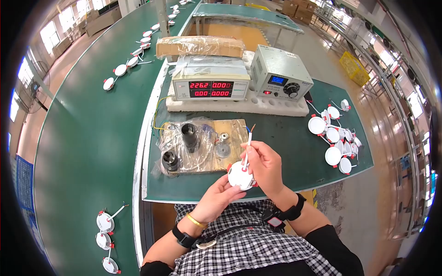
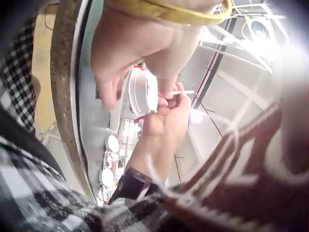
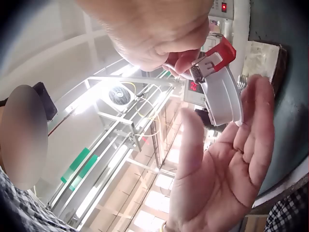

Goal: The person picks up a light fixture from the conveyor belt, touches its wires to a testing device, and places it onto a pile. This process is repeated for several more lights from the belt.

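Observation:
A round white lamp (image 1: 240, 176) with red-tipped spring clips is between the two hands, above the table's front edge. The left hand (image 1: 219, 197) supports its lower left rim with the fingers; in the right wrist view this hand (image 3: 222, 179) is spread, palm up, against the rim. In the head view the right hand (image 1: 266, 166) pinches the lamp's white cable (image 1: 249, 146), whose blue and brown wire ends point up. Seen from the left wrist, the lamp (image 2: 140, 93) stands on edge beside the right hand (image 2: 166, 123).
Behind the hands lies a plastic-wrapped board (image 1: 209, 166) with two black sockets (image 1: 189, 135). Farther back stand a meter (image 1: 211, 87) with red digits and a grey power unit (image 1: 283, 73). Several lamps (image 1: 333, 156) lie at the right; others (image 1: 105, 222) lie on the green left surface.

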The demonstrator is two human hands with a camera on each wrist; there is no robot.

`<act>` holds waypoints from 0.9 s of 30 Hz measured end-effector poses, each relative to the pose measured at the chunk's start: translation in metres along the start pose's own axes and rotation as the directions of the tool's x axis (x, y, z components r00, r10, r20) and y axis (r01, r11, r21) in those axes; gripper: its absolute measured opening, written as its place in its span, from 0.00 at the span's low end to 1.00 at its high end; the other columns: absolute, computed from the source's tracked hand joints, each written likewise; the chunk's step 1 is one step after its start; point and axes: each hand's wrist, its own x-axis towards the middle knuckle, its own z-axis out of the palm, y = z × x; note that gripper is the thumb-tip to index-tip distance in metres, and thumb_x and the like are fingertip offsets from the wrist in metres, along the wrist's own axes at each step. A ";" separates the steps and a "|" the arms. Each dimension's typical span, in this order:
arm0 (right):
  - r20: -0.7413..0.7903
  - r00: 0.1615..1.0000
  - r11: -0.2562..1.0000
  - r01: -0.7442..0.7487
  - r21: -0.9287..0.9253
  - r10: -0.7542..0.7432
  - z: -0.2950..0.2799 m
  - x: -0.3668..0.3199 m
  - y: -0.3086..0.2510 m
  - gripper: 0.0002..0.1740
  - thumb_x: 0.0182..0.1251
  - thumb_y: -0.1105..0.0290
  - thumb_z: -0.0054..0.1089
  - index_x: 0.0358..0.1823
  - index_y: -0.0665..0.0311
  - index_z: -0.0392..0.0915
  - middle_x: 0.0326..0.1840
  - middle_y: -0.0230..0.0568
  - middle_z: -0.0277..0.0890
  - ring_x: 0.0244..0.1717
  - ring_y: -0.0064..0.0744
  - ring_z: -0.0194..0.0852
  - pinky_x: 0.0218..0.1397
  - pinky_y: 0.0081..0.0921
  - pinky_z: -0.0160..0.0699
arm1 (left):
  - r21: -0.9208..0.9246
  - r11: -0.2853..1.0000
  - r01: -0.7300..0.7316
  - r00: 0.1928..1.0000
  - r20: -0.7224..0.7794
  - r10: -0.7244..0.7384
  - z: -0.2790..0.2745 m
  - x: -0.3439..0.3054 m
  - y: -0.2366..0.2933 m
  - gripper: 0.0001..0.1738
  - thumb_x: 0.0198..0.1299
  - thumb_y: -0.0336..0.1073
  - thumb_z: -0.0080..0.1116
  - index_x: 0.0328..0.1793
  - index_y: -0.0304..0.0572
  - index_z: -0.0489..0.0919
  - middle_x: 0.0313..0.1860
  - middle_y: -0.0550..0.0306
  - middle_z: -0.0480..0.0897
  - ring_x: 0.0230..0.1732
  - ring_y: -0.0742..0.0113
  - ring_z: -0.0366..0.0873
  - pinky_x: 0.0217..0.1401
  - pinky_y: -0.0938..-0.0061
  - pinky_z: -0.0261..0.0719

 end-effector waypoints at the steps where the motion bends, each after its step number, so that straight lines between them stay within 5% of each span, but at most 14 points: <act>1: 0.003 1.000 1.000 0.003 0.000 -0.003 0.001 0.000 0.001 0.10 0.74 0.73 0.49 0.48 0.71 0.77 0.30 0.32 0.76 0.21 0.09 0.65 0.24 0.10 0.65 | 0.036 0.999 -0.032 0.999 0.007 0.032 0.004 0.002 0.000 0.28 0.70 0.31 0.50 0.73 0.34 0.58 0.66 0.51 0.71 0.64 0.62 0.73 0.65 0.66 0.74; 6: -0.038 0.997 0.996 0.059 -0.062 -0.061 0.001 0.003 -0.006 0.10 0.74 0.72 0.49 0.46 0.70 0.78 0.27 0.30 0.75 0.21 0.10 0.65 0.24 0.11 0.64 | 0.049 0.997 -0.063 0.998 -0.026 0.064 0.001 0.008 -0.006 0.25 0.69 0.29 0.51 0.70 0.34 0.63 0.62 0.52 0.74 0.61 0.64 0.75 0.63 0.69 0.76; 9: -0.006 1.000 0.958 0.013 -0.285 -0.015 -0.004 0.009 -0.008 0.08 0.70 0.72 0.53 0.40 0.69 0.79 0.21 0.37 0.75 0.20 0.23 0.73 0.26 0.21 0.71 | 0.101 0.994 -0.037 0.999 -0.014 0.039 0.003 0.009 -0.008 0.23 0.69 0.31 0.51 0.68 0.34 0.65 0.61 0.52 0.76 0.58 0.64 0.77 0.61 0.69 0.78; 11: 0.067 0.996 0.839 0.083 -0.538 -0.056 -0.006 0.015 0.007 0.11 0.68 0.68 0.52 0.32 0.67 0.79 0.22 0.45 0.77 0.23 0.42 0.76 0.28 0.32 0.74 | 0.137 0.990 -0.029 1.000 -0.007 0.030 0.002 0.010 -0.008 0.22 0.69 0.32 0.52 0.67 0.34 0.66 0.60 0.52 0.76 0.57 0.63 0.78 0.60 0.69 0.79; 12: 0.076 0.995 0.838 0.093 -0.538 -0.062 -0.009 0.019 0.011 0.11 0.68 0.68 0.52 0.32 0.67 0.79 0.22 0.45 0.77 0.23 0.42 0.76 0.28 0.32 0.74 | 0.124 0.992 0.029 1.000 -0.003 -0.029 -0.003 0.011 -0.008 0.22 0.69 0.33 0.52 0.67 0.34 0.66 0.60 0.52 0.76 0.57 0.63 0.78 0.60 0.69 0.79; 14: 0.177 0.959 0.658 -0.014 -0.753 0.223 -0.011 0.027 0.017 0.14 0.65 0.63 0.51 0.28 0.65 0.79 0.27 0.50 0.79 0.29 0.55 0.77 0.34 0.43 0.76 | 0.113 0.991 0.076 0.997 -0.001 -0.076 -0.007 0.013 -0.006 0.22 0.69 0.34 0.52 0.67 0.34 0.66 0.60 0.51 0.76 0.56 0.63 0.79 0.59 0.68 0.80; 16: 0.203 0.951 0.596 0.025 -0.803 0.234 -0.008 0.032 0.022 0.14 0.64 0.62 0.51 0.28 0.64 0.80 0.28 0.50 0.80 0.30 0.55 0.78 0.35 0.44 0.77 | 0.021 0.987 0.162 0.987 0.015 -0.163 -0.007 0.012 -0.004 0.22 0.70 0.35 0.51 0.67 0.35 0.65 0.61 0.51 0.76 0.58 0.62 0.78 0.61 0.69 0.79; 27: 0.252 0.931 0.326 0.160 -0.932 0.265 0.008 0.053 0.033 0.14 0.61 0.62 0.51 0.28 0.62 0.83 0.26 0.50 0.80 0.30 0.53 0.81 0.39 0.46 0.80 | -0.157 0.971 0.177 0.980 0.115 -0.160 -0.016 0.017 0.000 0.23 0.71 0.37 0.50 0.68 0.35 0.63 0.63 0.51 0.73 0.61 0.58 0.76 0.65 0.68 0.75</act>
